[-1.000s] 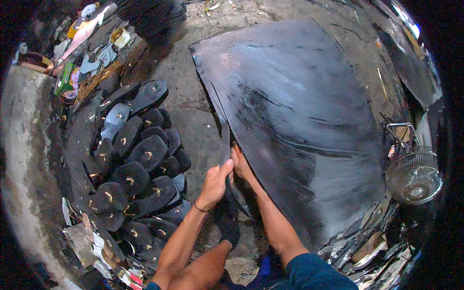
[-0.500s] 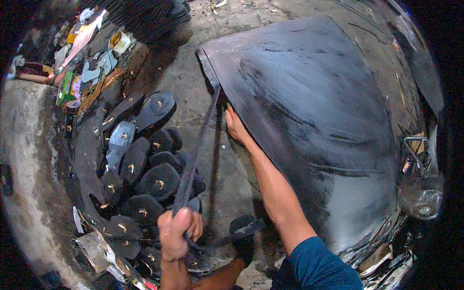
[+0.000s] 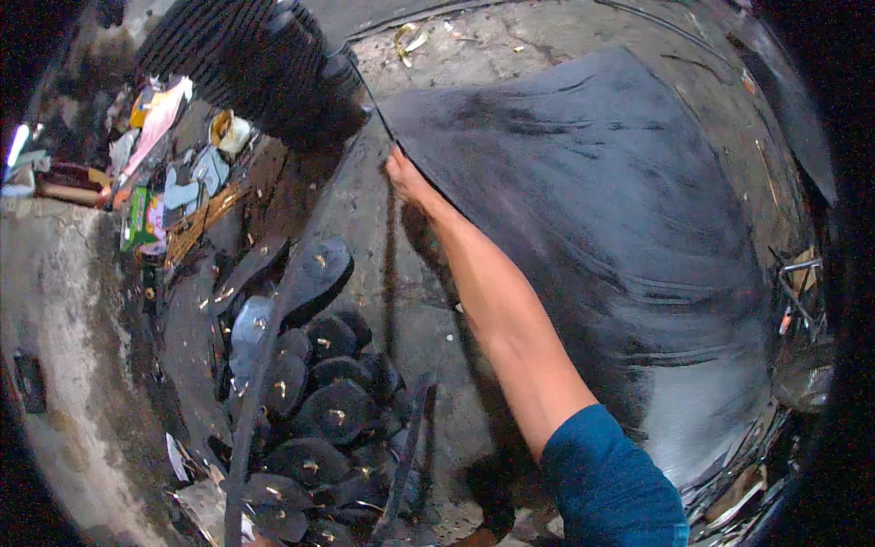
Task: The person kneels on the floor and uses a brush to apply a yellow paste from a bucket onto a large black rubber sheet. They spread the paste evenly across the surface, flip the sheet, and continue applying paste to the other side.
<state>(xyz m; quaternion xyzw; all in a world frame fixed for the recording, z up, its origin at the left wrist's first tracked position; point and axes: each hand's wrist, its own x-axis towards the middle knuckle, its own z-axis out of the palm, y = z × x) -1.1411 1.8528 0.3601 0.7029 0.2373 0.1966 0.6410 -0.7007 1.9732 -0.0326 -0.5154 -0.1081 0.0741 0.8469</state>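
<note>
A big black sheet, rubber-like and smeared with glossy streaks, spreads over the right half of the view. My right hand reaches up to its left edge and grips it near the far left corner, fingers partly hidden by the edge. From that corner a long narrow black strip runs down to the lower left and leaves the picture. My left hand is out of view. Beneath the strip lies a heap of black sole-shaped pieces, several with small brass-coloured bits on top.
A stack of dark ridged sheets stands at the far left. Beside it lies a litter of scraps with a green and pink box. A pale concrete ledge borders the left. A second strip piece rises near the bottom.
My left hand has dropped out of the picture, pulling the strip farther down and left. My right hand has moved up along the sheet's edge toward the far corner. The view has shifted slightly.
</note>
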